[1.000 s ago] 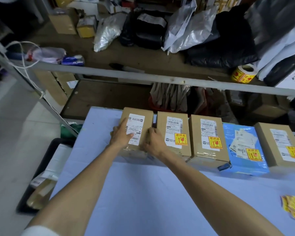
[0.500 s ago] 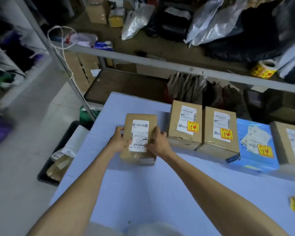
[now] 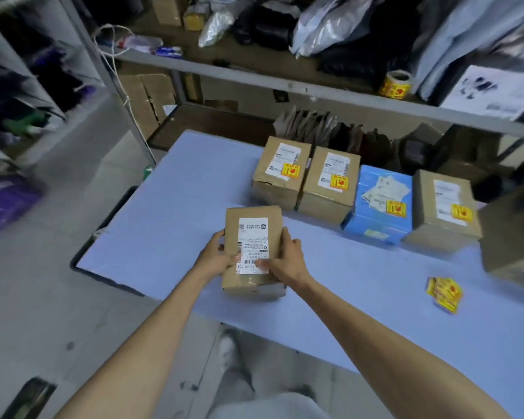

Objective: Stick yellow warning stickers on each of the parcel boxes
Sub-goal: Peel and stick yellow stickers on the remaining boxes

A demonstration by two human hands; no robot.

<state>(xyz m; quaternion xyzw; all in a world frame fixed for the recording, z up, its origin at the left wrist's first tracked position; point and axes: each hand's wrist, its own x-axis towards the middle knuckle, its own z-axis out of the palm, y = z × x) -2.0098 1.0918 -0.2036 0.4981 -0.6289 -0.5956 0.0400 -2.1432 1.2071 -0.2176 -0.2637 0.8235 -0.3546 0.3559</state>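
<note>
Your shot was dim and flat, lit softly from overhead, with only faint shadows under the boxes. Motion blur smeared the left edge and far right, and wide-angle distortion bent the shelf.

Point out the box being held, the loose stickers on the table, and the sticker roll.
Held box (image 3: 256, 234): head view, its white label.
Loose stickers (image 3: 444, 293): head view, pile's middle.
Sticker roll (image 3: 396, 85): head view, its yellow side.

The surface lies bare to the left of the held box and between it and the loose stickers near the right. Along the far edge a row of four parcels stands closed up, touching or nearly so, under the shelf rail; a larger box blocks the right end
</note>
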